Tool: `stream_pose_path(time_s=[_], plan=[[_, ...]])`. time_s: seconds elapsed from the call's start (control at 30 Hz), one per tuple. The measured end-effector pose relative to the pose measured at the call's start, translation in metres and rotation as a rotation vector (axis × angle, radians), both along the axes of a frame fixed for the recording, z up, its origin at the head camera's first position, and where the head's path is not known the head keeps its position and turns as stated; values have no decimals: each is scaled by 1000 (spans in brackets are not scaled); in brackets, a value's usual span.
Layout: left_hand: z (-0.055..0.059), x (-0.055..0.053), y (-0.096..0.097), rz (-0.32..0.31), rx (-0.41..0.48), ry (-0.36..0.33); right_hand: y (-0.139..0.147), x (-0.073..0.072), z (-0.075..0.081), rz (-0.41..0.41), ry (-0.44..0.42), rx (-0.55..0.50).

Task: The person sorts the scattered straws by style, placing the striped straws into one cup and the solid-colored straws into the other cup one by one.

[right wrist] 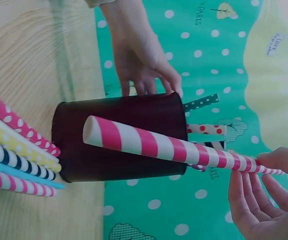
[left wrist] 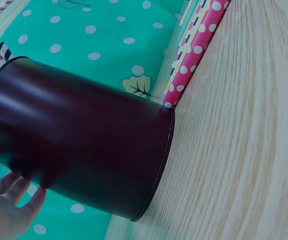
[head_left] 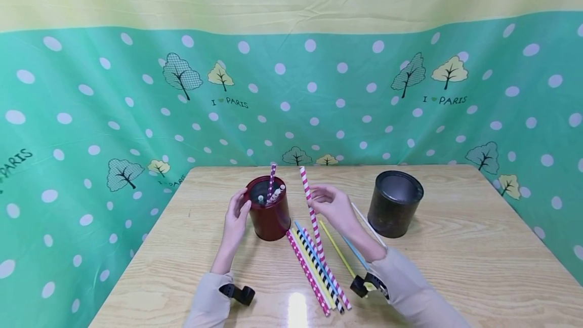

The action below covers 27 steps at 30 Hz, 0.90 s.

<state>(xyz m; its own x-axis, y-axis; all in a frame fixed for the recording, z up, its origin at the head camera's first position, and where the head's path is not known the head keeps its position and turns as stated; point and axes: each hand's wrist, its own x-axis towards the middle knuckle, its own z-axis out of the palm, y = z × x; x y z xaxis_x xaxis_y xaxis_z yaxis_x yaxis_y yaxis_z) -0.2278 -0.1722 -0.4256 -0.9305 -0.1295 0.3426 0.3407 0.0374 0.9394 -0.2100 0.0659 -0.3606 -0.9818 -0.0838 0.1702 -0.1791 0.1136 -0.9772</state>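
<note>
Right hand (head_left: pixel 331 207) pinching pink-striped straw (head_left: pixel 315 227) near top, beside red can (head_left: pixel 269 222); left hand (head_left: pixel 237 215), fingers spread, touching can's side. High pinch possibly letting straw's lower end swing, knocking can or loose straws (head_left: pixel 320 271).

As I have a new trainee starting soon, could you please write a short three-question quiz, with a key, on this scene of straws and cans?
1. True or false: the left hand is on the black can.

2. Which pattern is on the straw that the right hand holds?
A) Black and white stripes
B) Pink and white stripes
C) White dots on pink

3. Fill the gap, using the head view: several straws in a can poke up from inside the ____ one.

Key:
1. False; it is on the red can.
2. B
3. Red
</note>
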Motion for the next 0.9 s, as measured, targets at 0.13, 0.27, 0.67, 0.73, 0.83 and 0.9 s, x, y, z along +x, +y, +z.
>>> stream_pose_path(time_s=[0.13, 0.27, 0.67, 0.73, 0.83, 0.9], plan=[[-10, -7, -4, 0, 3, 11, -1, -3, 3, -8, 12, -24], [-15, -10, -5, 7, -10, 29, -2, -4, 11, -3, 34, -35], [-17, -11, -4, 20, -22, 38, -6, -2, 38, 20, 98, -107], [-17, -11, -4, 20, -24, 39, -6, -1, 43, 26, 113, -121], [-18, -11, -4, 22, -26, 54, -6, -1, 49, 26, 137, -133], [-19, -10, -4, 23, -31, 80, -5, -1, 53, 33, 149, -156]])
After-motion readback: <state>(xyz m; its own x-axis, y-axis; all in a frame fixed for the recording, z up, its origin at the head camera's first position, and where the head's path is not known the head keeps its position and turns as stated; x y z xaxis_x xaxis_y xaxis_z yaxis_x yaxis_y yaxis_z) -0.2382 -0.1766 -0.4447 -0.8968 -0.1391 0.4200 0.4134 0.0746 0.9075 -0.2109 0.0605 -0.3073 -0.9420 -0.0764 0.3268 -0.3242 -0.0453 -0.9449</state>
